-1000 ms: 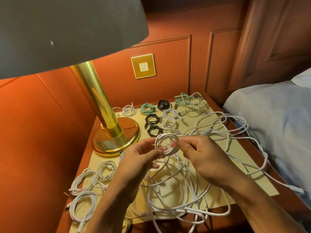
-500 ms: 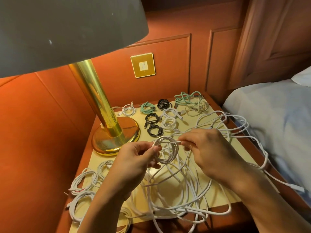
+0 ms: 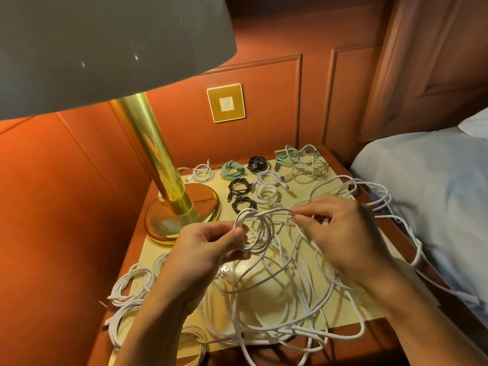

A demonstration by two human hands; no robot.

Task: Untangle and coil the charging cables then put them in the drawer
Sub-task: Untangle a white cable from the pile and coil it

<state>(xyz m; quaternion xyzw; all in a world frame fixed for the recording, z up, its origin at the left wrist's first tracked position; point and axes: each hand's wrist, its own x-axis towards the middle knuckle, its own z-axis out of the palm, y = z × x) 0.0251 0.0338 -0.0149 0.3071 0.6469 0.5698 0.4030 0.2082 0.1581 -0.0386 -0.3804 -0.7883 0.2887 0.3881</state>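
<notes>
1. Your left hand (image 3: 208, 247) holds the coil (image 3: 254, 231) at centre frame by a pinch on its left side only. If that pinch slackens while you bring the next turn round, the loops will likely spring apart.
2. The strand (image 3: 274, 213) leading out of the coil to your right hand (image 3: 343, 233) feeds from the tangle (image 3: 290, 299) spread over the table (image 3: 298, 194) in the lower centre. A hard pull could tighten a crossing into a knot, or drag the whole heap.
3. Some loops (image 3: 412, 233) hang off the table's right edge towards the bed (image 3: 435, 207). They may snag on that edge or slide off as you draw cable in.
4. Done coils (image 3: 239, 187) lie just beyond your hands at upper centre, and more at lower left (image 3: 132, 283). A dragged strand could catch and loosen them.
5. Your left fingers (image 3: 237, 232) are curled, with thumb and forefinger clamped on the coil's bundled turns.
6. Your right fingers (image 3: 303, 223) pinch the strand just to the right of the coil. The others are loosely bent and hold nothing that I can make out.
7. The drawer is not in view, so no cable can be seen to be stowed.
</notes>
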